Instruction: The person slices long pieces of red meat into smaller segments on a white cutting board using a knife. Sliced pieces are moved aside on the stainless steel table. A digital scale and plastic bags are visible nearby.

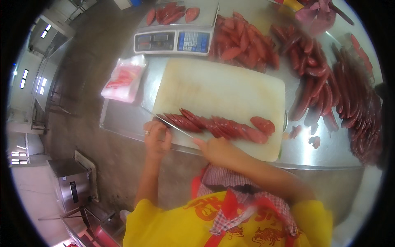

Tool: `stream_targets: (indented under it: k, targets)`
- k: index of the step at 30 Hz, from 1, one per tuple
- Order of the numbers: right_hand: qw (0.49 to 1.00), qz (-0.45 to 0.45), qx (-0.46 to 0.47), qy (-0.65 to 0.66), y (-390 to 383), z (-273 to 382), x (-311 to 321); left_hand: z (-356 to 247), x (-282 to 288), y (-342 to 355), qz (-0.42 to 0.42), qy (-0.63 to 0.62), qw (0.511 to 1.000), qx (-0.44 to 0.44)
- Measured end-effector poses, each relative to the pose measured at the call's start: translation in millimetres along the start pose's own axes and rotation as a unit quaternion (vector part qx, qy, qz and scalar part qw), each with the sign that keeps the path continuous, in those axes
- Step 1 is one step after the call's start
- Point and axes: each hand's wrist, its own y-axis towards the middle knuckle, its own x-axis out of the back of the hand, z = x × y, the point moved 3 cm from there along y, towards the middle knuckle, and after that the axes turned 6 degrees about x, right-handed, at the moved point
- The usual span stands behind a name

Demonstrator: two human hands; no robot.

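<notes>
Right hand (220, 149) has its fingers wrapped round the knife (175, 128), which points to 10 o'clock. Left hand (157, 138) curls at the 9 o'clock end of the sausage slices (214, 125), probably steadying them; too blurry to tell if it's gripping. They're along the 6 o'clock side of the board (218, 86), presumably for easy reach.

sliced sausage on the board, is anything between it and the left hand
Yes, the knife. The right hand holds it, and its blade slants between the left hand and the left end of the sliced sausage. Nothing else visible stands between them.
</notes>
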Motion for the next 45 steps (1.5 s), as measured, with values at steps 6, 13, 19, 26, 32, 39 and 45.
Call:
stream_targets:
  k: [6,13,19,26,32,39,45]
  targets:
    - [0.962,0.071,-0.119,0.237,-144.2,-74.6,34.7,13.3,-11.9,0.5,-0.084,-0.151,0.932,0.319]
    - [0.762,-0.147,-0.285,0.563,-250.3,-168.8,15.6,-47.7,-75.3,24.5,0.058,-0.134,0.965,0.22]
    - [0.728,-0.106,-0.319,0.597,-281.0,-198.5,-20.5,-118.6,-142.3,32.5,0.117,-0.235,0.96,0.101]
    - [0.762,-0.013,-0.27,0.589,-264.2,-188.9,-17.5,-190.6,-138.8,-14.4,0.066,-0.066,0.983,0.157]
    - [0.813,-0.008,-0.246,0.528,-215.6,-191.1,21.1,-183.9,-178.5,17.0,0.005,-0.062,0.994,0.091]
    - [0.834,-0.095,-0.176,0.514,-116.7,-206.1,143.1,-141.6,-246.7,179.1,-0.067,-0.149,0.986,0.009]
    - [0.824,-0.295,-0.218,0.431,-62.8,-218.8,213.2,-120.9,-319.3,257.8,0.032,0.089,0.993,0.076]
